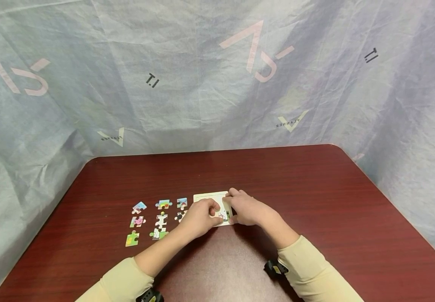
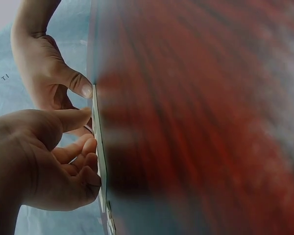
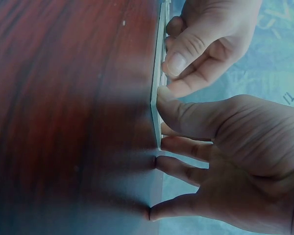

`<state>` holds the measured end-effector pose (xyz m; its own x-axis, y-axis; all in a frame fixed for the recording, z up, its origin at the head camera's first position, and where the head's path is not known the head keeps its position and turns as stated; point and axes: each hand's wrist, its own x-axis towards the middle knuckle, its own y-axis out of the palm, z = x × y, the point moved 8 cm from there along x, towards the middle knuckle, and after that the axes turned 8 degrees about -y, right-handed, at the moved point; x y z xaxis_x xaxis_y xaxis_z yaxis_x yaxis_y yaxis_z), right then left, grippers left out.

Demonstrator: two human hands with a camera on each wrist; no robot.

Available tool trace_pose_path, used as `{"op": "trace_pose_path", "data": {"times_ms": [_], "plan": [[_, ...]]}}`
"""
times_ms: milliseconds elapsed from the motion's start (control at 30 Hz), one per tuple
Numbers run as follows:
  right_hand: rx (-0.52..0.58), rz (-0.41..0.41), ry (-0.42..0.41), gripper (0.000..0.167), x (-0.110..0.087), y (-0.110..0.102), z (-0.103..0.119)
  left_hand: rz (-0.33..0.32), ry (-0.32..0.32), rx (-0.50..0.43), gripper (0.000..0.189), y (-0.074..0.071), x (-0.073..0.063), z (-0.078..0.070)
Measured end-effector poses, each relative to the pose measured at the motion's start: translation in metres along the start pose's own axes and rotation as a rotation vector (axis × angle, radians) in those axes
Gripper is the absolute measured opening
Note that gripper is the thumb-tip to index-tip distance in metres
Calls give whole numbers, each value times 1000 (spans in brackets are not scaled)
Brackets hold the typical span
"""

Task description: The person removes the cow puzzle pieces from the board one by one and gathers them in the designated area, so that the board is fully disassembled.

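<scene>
A pale, thin-rimmed puzzle tray [image 1: 205, 196] lies on the table between the two hands. My left hand [image 1: 199, 219] is over it, fingers curled and thumb low, pinching at a puzzle piece [image 1: 223, 216] in the near right part; the fingers partly hide it. My right hand [image 1: 248, 208] grips the tray's right end. In the right wrist view, its thumb [image 3: 167, 100] is on the tray's edge [image 3: 157, 115], and the outer fingers spread down to the table. The left wrist view shows the left fingertips [image 2: 90, 146] right at the tray's surface.
Several loose jigsaw pieces lie left of the tray, among them a pink one [image 1: 137, 221], a green corner [image 1: 132, 238] and a white one [image 1: 161, 219]. A dark red wooden table [image 1: 308, 180] extends around them. Printed grey cloth [image 1: 187, 105] hangs behind and beside it.
</scene>
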<state>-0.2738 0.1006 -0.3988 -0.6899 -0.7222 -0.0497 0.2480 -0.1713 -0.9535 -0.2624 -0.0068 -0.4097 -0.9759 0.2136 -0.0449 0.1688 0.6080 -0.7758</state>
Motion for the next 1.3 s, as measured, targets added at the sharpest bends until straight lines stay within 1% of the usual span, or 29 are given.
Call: {"op": "trace_pose_path", "data": {"times_ms": [167,300,567,733,1000,1167,1300], "plan": [[1,8,15,47,-1,1,-1,2,-27,34,26,1,0,-1],[-1,12,26,50,0,1,-2,-1,-34,44,25,2,1,-1],[1,5,15,50,-1,1,-1,10,-49,57,20,4,1,-2],[-1,4,12,49,-1,1,0,10,-49,76,20,4,0,-4],[-1,16,26,56,0,1,-2,-8,-43,88,21,3,-1,-7],[12,15,31,54,-1,1,-2,-35,-30,63,18,0,-1,-8],[11,7,25,52,-1,1,-2,-55,-3,32,15,-3,-2,-10]]}}
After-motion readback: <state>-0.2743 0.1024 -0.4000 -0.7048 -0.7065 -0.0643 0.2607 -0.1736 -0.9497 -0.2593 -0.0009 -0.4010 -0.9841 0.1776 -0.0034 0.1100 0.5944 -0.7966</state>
